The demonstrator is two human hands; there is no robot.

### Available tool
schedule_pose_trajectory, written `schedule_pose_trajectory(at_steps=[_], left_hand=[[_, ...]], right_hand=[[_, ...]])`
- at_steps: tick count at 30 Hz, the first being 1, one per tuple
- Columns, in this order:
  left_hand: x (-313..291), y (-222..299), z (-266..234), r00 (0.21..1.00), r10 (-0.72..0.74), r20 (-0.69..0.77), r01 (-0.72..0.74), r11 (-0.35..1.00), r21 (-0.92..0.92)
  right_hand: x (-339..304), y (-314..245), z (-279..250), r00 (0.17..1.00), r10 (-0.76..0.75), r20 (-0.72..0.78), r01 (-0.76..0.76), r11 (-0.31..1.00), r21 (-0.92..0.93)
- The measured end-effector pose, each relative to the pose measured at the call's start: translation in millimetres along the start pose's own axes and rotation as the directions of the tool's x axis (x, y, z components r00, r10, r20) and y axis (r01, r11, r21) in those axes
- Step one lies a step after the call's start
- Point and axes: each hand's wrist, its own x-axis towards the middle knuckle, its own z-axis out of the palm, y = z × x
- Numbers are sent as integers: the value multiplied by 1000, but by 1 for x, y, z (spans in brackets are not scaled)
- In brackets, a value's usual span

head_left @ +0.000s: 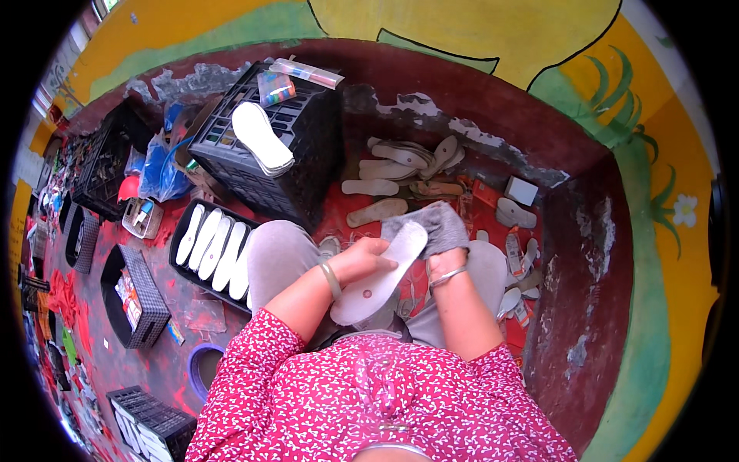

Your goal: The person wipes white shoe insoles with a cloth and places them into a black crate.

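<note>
A white shoe insole [366, 291] with a small round mark is tilted above my lap. My left hand [362, 260] is closed on its left edge, thumb across the top face. Against its upper right side lies a grey cloth [439, 225], which my right hand [444, 260] grips; the cloth covers most of those fingers. Beyond my knees, several used-looking insoles [396, 158] are piled on the red floor covering. To the left of my knee, a black tray [183, 266] holds a row of white insoles [212, 245].
A large black crate [308, 165] stands ahead, with stacked white insoles [260, 135] and small packets on it. A checked basket [146, 308], a purple-rimmed tub [202, 369] and a black crate [154, 416] stand left. A maroon wall [581, 285] closes the right side.
</note>
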Motion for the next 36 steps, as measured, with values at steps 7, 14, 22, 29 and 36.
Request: schedule_pose_trajectory(at_steps=[7, 14, 22, 29, 36], left_hand=[[-1, 9, 1, 990, 75, -118, -100, 970, -221], [17, -15, 8, 992, 129, -10, -130, 986, -102], [-8, 5, 8, 997, 71, 5, -67, 963, -262], [-9, 15, -23, 877, 447, -177, -424, 546, -723], [-10, 19, -24, 905, 398, -151, -356, 514, -781]], right_hand=[[-43, 18, 28, 998, 58, 9, -55, 983, -176], [-50, 34, 51, 994, 21, -108, -39, 984, -171], [-16, -18, 45, 957, -186, -223, 144, 971, -193], [-40, -18, 29, 991, -25, 130, 97, -536, -838], [-40, -47, 44, 960, -276, -47, 124, 569, -813]])
